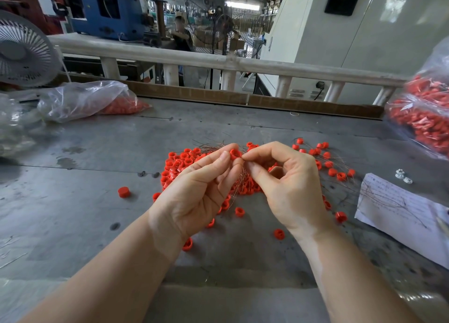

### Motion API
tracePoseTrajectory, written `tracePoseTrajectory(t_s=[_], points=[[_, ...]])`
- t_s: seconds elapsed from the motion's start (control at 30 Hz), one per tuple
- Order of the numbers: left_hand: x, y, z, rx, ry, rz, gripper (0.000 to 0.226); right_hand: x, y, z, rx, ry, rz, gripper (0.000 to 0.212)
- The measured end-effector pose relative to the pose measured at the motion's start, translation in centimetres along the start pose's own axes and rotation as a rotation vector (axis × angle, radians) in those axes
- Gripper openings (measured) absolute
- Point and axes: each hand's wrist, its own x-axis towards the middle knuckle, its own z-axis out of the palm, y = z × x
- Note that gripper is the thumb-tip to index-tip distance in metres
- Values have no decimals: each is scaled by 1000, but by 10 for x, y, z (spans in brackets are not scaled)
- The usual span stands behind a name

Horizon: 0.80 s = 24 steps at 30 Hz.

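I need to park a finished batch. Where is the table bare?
Bare: the table left of the red cap pile, below the plastic bag; also the far strip before the cardboard edging. Crowded: the middle, and the right by the paper sheet and full bag.

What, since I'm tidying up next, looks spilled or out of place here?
Red caps lie scattered loose over the table, one stray cap well apart to the left. Thin wires tangle among them, some trailing onto the paper.
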Motion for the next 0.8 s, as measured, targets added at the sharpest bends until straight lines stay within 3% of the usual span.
tracePoseTrajectory(t_s=[0.47,0.8], points=[[1,-2,-1,51,-27,31,20,1,-1,-1,55,-18,40,31],[1,-3,-3,109,-38,34,20,1,-2,-1,107,-5,98,22]])
